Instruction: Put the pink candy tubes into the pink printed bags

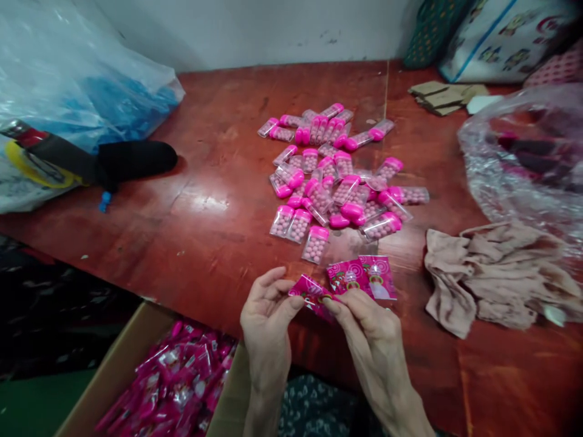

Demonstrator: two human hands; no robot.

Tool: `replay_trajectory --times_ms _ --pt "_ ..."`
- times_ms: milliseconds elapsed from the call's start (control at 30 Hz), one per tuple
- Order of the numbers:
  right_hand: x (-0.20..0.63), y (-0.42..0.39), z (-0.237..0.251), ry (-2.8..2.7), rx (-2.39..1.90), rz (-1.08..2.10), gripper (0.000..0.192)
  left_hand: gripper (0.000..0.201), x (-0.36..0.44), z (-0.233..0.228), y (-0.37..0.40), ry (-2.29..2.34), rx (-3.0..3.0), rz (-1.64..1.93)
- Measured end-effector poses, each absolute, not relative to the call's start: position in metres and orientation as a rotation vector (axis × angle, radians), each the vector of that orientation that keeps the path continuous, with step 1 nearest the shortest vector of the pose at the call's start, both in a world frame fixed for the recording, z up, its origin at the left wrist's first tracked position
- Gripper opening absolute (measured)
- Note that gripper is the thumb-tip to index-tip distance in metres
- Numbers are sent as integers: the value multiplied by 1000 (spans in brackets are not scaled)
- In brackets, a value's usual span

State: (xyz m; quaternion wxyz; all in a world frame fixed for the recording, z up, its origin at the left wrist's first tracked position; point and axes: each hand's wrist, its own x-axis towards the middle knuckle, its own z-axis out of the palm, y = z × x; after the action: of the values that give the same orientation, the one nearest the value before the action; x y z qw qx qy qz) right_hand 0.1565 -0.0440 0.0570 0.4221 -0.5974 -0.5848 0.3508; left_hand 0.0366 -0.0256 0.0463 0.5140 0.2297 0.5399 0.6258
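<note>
Head view: I am looking down at my two hands, and they are pinching one small pink packet over the near edge of the red surface [218, 249]. My left hand [268, 318] is holding the left end of the pink packet [306, 289] between thumb and fingers, with its fingers loosely bent. My right hand [376, 325] is squeezing the right end, its thumb and finger closed on it. Two flat pink packets [362, 278] are lying just to the right. Farther off, many little clear boxes [346, 189] with pink tops and pink balls are lying in a messy pile. On the near left, a cardboard box [113, 370] is holding lots of shiny pink packs [177, 379]. A crumpled tan cloth [501, 276] is lying on the right.
</note>
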Motion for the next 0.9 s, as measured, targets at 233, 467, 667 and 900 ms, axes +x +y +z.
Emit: replay_trajectory --times_ms 233,467,667,900 --pt "161 -44 55 -1534 -1490 917 27 12 27 48 -26 1225 847 1350" --pt "159 -6 63 -1538 -1696 666 32 14 9 50 -20 1252 485 1492" --pt "131 33 37 -1741 -1889 240 28 20 -3 47 -16 1325 303 1622" --pt "147 5 53 -1412 -1659 805 28 12 -9 45 -14 1241 272 1648"
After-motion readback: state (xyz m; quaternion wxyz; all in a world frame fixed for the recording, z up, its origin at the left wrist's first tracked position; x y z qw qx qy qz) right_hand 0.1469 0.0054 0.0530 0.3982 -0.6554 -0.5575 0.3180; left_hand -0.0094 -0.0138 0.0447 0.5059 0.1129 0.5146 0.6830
